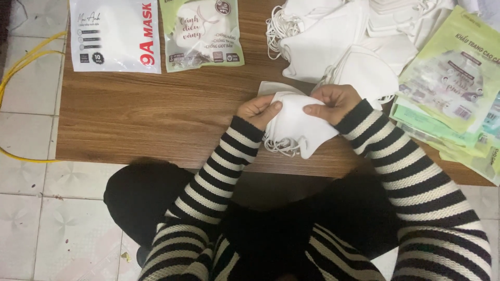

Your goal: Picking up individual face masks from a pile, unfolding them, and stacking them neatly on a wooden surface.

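Observation:
Both my hands hold a small stack of folded white face masks just above the near edge of a low wooden table. My left hand grips the stack's left side, thumb on top. My right hand pinches its upper right corner. White ear loops hang from the underside of the stack. My sleeves are black and white striped.
A big loose pile of white masks lies at the back right. Green printed pouches are stacked at the right edge. A white pouch and a filled green-edged pouch lie at the back left. A yellow cable runs over the tiled floor.

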